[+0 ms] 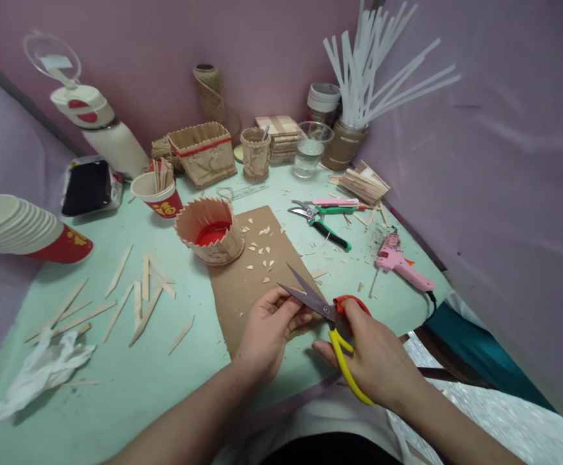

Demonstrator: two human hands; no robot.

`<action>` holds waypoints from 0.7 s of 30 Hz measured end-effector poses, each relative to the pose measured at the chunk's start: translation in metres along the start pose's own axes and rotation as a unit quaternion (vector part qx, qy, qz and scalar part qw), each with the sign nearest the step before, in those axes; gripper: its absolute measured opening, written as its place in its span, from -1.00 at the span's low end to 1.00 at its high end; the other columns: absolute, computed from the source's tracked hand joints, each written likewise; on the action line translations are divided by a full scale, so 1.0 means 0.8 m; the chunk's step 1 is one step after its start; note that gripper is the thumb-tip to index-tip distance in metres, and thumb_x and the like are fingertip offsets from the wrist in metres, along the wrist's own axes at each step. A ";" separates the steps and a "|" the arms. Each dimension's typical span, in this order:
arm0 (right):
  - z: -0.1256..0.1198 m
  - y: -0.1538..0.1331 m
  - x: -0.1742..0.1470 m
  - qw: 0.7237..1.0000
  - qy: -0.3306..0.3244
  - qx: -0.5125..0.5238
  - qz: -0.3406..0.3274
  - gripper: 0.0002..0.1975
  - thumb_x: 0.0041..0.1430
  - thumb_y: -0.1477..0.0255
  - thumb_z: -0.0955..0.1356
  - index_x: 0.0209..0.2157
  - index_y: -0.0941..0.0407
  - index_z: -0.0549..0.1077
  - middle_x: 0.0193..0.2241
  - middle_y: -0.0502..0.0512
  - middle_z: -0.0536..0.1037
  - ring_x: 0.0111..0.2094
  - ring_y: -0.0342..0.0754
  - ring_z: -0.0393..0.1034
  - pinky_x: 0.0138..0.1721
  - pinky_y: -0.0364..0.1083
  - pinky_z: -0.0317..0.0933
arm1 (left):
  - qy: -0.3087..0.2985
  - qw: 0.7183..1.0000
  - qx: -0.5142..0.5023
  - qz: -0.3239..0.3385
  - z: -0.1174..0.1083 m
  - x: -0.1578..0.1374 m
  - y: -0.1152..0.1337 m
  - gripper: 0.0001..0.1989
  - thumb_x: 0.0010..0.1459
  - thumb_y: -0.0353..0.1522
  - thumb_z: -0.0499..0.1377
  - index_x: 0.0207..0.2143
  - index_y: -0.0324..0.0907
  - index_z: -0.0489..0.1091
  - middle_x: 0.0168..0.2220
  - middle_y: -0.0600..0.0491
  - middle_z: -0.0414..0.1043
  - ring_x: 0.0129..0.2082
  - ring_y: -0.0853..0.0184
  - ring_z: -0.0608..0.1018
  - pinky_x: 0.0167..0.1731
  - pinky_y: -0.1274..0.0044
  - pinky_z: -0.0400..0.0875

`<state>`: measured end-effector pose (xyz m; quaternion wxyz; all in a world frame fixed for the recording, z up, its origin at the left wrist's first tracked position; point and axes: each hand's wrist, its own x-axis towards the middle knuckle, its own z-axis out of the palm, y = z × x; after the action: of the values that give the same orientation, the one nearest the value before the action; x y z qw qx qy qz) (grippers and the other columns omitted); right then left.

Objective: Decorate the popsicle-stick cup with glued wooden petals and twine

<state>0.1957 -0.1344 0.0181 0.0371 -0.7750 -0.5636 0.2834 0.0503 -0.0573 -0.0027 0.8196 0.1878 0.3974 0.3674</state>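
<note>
My right hand [373, 342] grips a pair of scissors [322, 305] with one red and one yellow handle loop, and the blades stand apart. Close to the lower blade, my left hand [274, 323] is closed in a pinch; what sits between its fingertips is too small and hidden to make out. Both hands are over the near part of a brown cardboard sheet [247, 300]. Small pale wood chips [260, 250] are scattered on that sheet. At its far left edge stands a round basket [213, 248] of pointed wooden slats with a red inside.
Wooden sticks [138, 300] and a crumpled tissue [48, 368] lie on the left, near stacked paper cups [24, 229]. Green-handled pruners [327, 232] and a pink glue gun [402, 261] lie on the right. A water cup [309, 155] and a rectangular basket [203, 158] stand behind.
</note>
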 end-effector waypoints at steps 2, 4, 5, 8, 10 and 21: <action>0.001 0.000 0.000 1.000 0.000 -0.002 0.003 -0.64 0.13 0.10 0.31 -0.25 0.04 0.13 -0.33 0.11 0.48 -0.36 0.09 0.40 -0.41 -0.07 0.08 | -0.002 1.000 0.000 0.001 -0.001 0.000 0.000 -0.71 -0.20 -0.27 0.48 -0.45 -0.23 0.53 -0.45 0.09 0.54 -0.50 0.49 0.54 -0.37 0.65 0.48; 0.002 0.000 0.000 1.000 0.001 -0.005 0.003 -0.64 0.12 0.09 0.31 -0.26 0.03 0.13 -0.33 0.11 0.49 -0.36 0.10 0.41 -0.41 -0.07 0.08 | -0.004 1.000 0.000 0.000 -0.001 0.000 -0.001 -0.71 -0.20 -0.26 0.47 -0.44 -0.23 0.53 -0.44 0.08 0.55 -0.49 0.48 0.54 -0.36 0.64 0.49; 0.002 0.000 0.000 1.000 0.002 -0.006 0.003 -0.63 0.12 0.08 0.31 -0.26 0.03 0.13 -0.34 0.11 0.49 -0.36 0.10 0.41 -0.41 -0.07 0.08 | -0.004 1.000 0.000 -0.001 -0.002 0.000 -0.001 -0.70 -0.20 -0.26 0.48 -0.45 -0.24 0.53 -0.44 0.07 0.55 -0.49 0.48 0.54 -0.36 0.63 0.49; 0.002 0.000 0.001 1.000 0.004 -0.009 0.001 -0.61 0.13 0.04 0.30 -0.27 0.03 0.12 -0.34 0.11 0.50 -0.35 0.12 0.42 -0.42 -0.08 0.08 | -0.004 1.000 -0.001 -0.005 -0.002 0.000 -0.002 -0.69 -0.21 -0.26 0.48 -0.44 -0.24 0.54 -0.44 0.07 0.55 -0.48 0.47 0.54 -0.36 0.63 0.49; 0.003 0.001 0.001 1.000 0.003 -0.008 0.003 -0.61 0.14 0.02 0.28 -0.28 0.03 0.12 -0.34 0.11 0.51 -0.35 0.13 0.43 -0.43 -0.08 0.08 | -0.003 1.000 -0.004 -0.007 -0.002 0.001 -0.003 -0.68 -0.23 -0.27 0.49 -0.43 -0.24 0.54 -0.44 0.07 0.55 -0.48 0.47 0.54 -0.36 0.63 0.49; 0.002 0.009 -0.005 0.999 -0.012 -0.041 0.006 -0.67 0.20 0.06 0.25 -0.30 0.03 0.15 -0.45 0.06 0.50 -0.44 0.10 0.42 -0.48 -0.11 -0.03 | 0.020 1.000 -0.002 -0.021 -0.001 0.001 -0.003 -0.62 -0.32 -0.26 0.51 -0.45 -0.26 0.52 -0.47 0.07 0.55 -0.52 0.48 0.54 -0.38 0.62 0.50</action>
<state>0.2005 -0.1408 0.0158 -0.0030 -0.7755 -0.5709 0.2696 0.0511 -0.0581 -0.0049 0.8195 0.1698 0.4171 0.3545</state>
